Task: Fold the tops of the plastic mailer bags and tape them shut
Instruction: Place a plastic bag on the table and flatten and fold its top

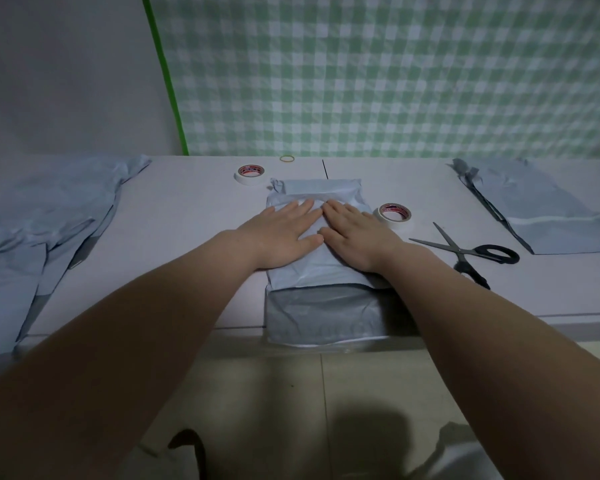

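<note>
While my left hand (284,235) and right hand (355,233) press flat, fingers (300,211) straight and gripping nothing, the grey mailer bag (323,310) lies under them on the counter (187,237), its near end overhanging the edge. A tape roll (394,216) sits just beside it on the right, with scissors (465,252) beyond.

We have one wide-angle view, worn on the head, facing forward and down across the counter (187,220). We sit close: its near edge lies just below us, the floor (257,393) beneath, the checked cloth (395,81) beyond.
</note>
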A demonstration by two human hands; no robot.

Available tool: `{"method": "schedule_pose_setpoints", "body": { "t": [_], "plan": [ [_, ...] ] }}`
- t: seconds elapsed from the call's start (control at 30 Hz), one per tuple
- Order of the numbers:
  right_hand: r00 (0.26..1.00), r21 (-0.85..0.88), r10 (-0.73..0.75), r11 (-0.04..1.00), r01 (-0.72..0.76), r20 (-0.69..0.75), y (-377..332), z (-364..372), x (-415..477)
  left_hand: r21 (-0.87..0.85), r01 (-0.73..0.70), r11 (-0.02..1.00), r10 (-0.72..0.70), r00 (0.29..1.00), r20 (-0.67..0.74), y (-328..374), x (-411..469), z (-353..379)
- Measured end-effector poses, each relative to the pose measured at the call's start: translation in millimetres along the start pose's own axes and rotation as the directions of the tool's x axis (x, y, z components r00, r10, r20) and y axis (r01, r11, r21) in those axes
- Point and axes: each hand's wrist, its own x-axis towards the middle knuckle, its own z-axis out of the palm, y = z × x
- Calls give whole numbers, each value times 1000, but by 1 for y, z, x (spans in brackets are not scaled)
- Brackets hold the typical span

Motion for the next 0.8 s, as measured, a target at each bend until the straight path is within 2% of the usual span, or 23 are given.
{"method": "schedule_pose_setpoints", "body": {
  "t": [0.2,0.4,0.53,0.7,0.8],
  "plan": [
    [999,-49,-40,998,39,-14,10,2,-8,18,-16,1000,15,999,37,-3,-4,-2],
    [999,-105,-22,994,26,40,16,0,-29,65,48,997,-50,998,33,3,-17,-4],
    [999,-70,-31,997,34,44,12,-2,-47,-7,-11,1000,11,999,37,11,-41,-2],
    [991,-7,-114,993,114,-72,7,-7,-68,13,-6,1000,5,997,80,10,-65,2],
    [990,-20,-102,995,100,-102,11,-4,-75,-29,-7,1000,9,997,73,5,-77,4]
  ]
}}
